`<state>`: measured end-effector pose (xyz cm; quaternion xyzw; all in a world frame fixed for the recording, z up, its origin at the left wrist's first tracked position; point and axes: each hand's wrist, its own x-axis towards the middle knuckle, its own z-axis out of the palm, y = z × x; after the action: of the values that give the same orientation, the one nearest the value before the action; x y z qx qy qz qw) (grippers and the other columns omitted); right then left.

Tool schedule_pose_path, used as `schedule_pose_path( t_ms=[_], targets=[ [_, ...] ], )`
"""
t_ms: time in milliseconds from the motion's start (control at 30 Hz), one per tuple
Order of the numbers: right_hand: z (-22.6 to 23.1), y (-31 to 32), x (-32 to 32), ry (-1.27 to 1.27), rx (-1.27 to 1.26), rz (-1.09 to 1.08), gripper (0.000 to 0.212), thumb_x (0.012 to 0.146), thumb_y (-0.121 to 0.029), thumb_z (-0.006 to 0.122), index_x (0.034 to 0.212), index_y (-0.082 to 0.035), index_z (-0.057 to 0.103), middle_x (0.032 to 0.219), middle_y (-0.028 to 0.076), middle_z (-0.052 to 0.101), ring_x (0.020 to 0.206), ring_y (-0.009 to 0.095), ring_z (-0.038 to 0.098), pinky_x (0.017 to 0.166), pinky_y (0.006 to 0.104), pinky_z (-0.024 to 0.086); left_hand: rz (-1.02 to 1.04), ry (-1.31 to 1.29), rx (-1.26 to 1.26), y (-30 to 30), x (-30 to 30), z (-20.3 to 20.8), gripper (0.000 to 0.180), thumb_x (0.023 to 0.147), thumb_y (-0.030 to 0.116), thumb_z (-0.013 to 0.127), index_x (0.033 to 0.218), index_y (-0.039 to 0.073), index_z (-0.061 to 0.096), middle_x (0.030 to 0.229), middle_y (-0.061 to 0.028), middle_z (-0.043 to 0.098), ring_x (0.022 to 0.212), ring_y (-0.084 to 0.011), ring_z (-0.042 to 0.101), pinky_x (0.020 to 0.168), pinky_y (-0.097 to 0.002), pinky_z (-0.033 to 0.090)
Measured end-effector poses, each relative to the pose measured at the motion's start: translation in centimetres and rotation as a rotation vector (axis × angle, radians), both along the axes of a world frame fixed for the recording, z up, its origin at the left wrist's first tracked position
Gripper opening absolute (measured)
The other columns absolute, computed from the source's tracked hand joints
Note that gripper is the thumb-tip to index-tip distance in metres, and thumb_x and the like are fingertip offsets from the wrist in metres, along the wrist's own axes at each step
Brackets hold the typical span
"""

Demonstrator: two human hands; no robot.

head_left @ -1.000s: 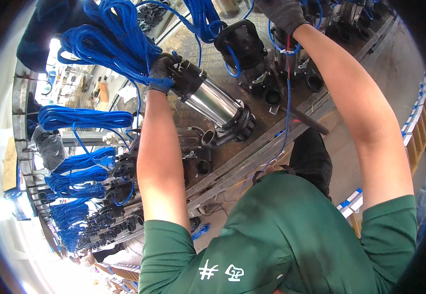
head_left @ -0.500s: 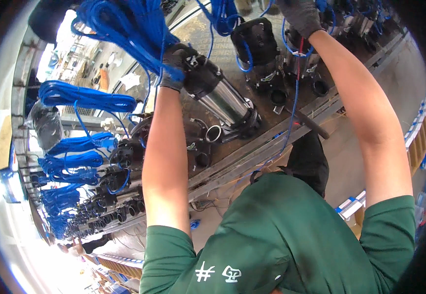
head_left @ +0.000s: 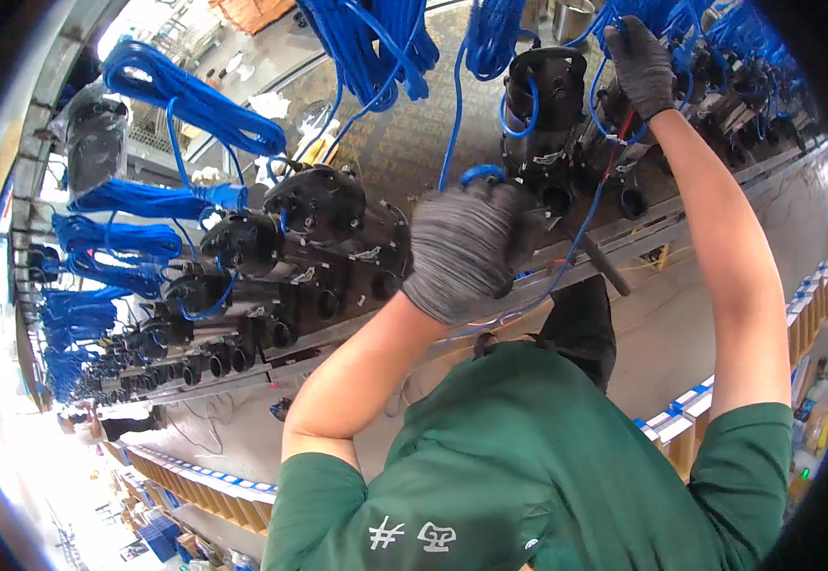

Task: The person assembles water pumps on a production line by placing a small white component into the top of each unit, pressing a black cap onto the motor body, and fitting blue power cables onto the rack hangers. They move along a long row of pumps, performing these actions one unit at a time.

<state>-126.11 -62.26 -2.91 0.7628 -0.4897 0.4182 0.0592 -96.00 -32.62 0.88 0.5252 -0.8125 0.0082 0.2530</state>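
Note:
My left hand (head_left: 466,246), in a grey glove, is closed over the dark top of a pump, whose body is mostly hidden beneath it. A blue cable loop (head_left: 483,173) shows beside the knuckles. Farther right, my right hand (head_left: 640,68), also gloved, has curled fingers against blue cable coils above the pump row; what they grip is hidden. Below its wrist a thin red and blue lead (head_left: 588,221) hangs toward the bench edge. Between the hands stands a black-topped pump (head_left: 547,90) with a blue cable loop at its head.
Several pumps (head_left: 317,202) with black outlets line the bench to the left, their blue cable coils (head_left: 190,100) above them. A dark rod (head_left: 606,266) juts past the bench's metal edge (head_left: 338,341). Cartons (head_left: 685,423) stand on the floor behind me.
My left hand has come nearer me and lower. The steel-bodied pump that lay tilted under it no longer shows its side. The view has shifted; my right hand stays by the same pumps.

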Motion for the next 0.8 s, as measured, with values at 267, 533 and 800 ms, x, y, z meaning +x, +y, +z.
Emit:
schedule_pose_path(
  t_ms=[267, 533, 800],
  targets=[
    [-0.5, 0.5, 0.1, 0.015, -0.132, -0.031, 0.04, 0.097, -0.04, 0.059, 0.111, -0.003, 0.062, 0.096, 0.021, 0.068, 0.093, 0.041, 0.064, 0.083, 0.0446, 0.05, 0.053, -0.148, 0.194, -2.7, -2.2, 1.2, 0.041, 0.087, 0.021, 0.063, 0.128, 0.018, 0.058, 0.1, -0.0105, 0.069, 0.084, -0.031, 0.07, 0.069, -0.0423, 0.055],
    [-0.5, 0.7, 2.2, -0.081, -0.207, -0.022, 0.04, 0.096, -0.039, 0.063, 0.11, -0.001, 0.064, 0.097, 0.02, 0.07, 0.093, 0.037, 0.066, 0.083, 0.0423, 0.05, 0.186, -0.431, 0.188, -18.8, 11.3, -1.2, 0.033, 0.093, 0.017, 0.05, 0.121, 0.014, 0.067, 0.124, -0.0146, 0.067, 0.115, -0.0319, 0.065, 0.091, -0.0417, 0.055],
    [0.2, 2.0, 1.8, -0.015, -0.12, -0.074, 0.04, 0.097, -0.041, 0.061, 0.114, -0.004, 0.066, 0.102, 0.02, 0.07, 0.098, 0.039, 0.066, 0.086, 0.0431, 0.052, 0.217, -0.234, 0.349, -24.6, 15.0, -4.0, 0.03, 0.087, 0.013, 0.058, 0.114, 0.011, 0.072, 0.115, -0.0172, 0.07, 0.104, -0.0331, 0.069, 0.086, -0.0443, 0.057]
  ],
)
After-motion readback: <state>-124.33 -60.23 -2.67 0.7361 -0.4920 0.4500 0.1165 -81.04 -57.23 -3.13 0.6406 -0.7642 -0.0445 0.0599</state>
